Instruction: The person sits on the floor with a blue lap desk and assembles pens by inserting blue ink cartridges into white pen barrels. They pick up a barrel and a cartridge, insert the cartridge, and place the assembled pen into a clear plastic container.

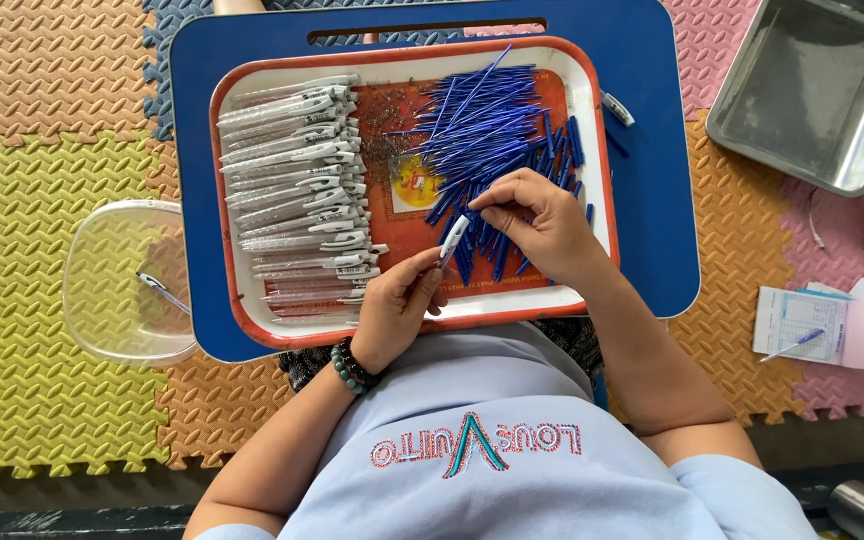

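My left hand (399, 305) holds a white pen barrel (453, 238) by its lower end, tilted up to the right. My right hand (537, 222) pinches the barrel's top end, where a blue refill meets it, and rests over a heap of blue refills (487, 125) on the right half of a red-rimmed tray (597, 130). Several white pen barrels (297, 175) lie stacked in a column on the tray's left half. A beaded bracelet (350, 366) circles my left wrist.
The tray sits on a blue lap table (652, 170) over coloured foam floor mats. A clear plastic tub (122, 280) with one pen lies left. A metal pan (817, 85) is upper right; a notepad with a pen (802, 325) lies right.
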